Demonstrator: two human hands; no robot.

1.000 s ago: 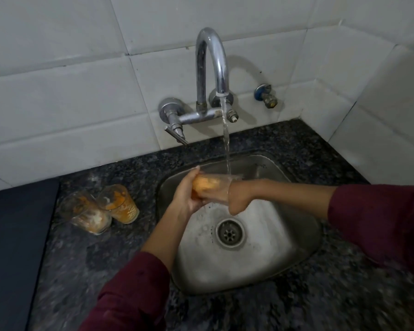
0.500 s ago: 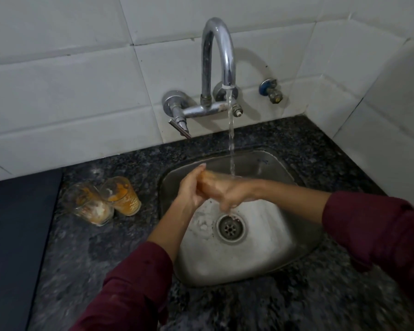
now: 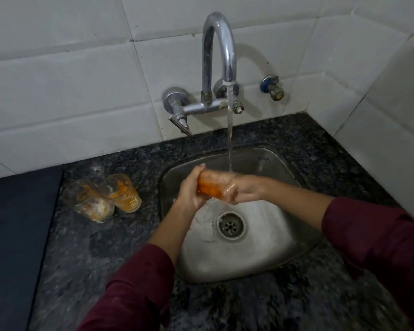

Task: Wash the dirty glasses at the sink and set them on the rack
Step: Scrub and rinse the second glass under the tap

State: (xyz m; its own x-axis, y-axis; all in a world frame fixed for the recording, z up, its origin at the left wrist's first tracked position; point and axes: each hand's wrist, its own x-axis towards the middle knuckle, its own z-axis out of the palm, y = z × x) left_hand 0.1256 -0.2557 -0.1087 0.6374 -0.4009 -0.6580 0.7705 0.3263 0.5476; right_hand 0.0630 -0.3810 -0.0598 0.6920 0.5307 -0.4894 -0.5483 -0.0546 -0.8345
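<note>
Rinsing: a person in dark red sleeves holds an orange-smeared clear drinking glass point(image 3: 209, 188) on its side over the stainless steel sink point(image 3: 282, 244), under the stream of running water point(image 3: 230, 130) from the curved chrome wall tap point(image 3: 219, 44).
Left hand: the left hand point(image 3: 189, 189) cups the glass's end at its 9 o'clock, fingers curled round it.
Right hand: the right hand point(image 3: 243, 189) grasps the other end at 3 o'clock, fingers wrapped over the wet wall; whether any reach inside cannot be told.
Glass in hand: orange residue coats it, so by the look of it the wash is at an early stage.
Waiting: two more dirty clear glasses point(image 3: 103, 198) stand touching each other on the dark speckled granite desk point(image 3: 81, 259), at 9 o'clock from the sink, well apart from the hands.
Their contents: one carries orange streaks and a pale creamy residue at its bottom, the other an orange film; neither appears to hold liquid.
Sink basin: wet, with a round metal drain point(image 3: 231, 225) at its centre and no other dishes in it.
Progress: judged from this, no glass is finished; all three remain to be cleaned and racked.
Rack: not visible in the head view.
</note>
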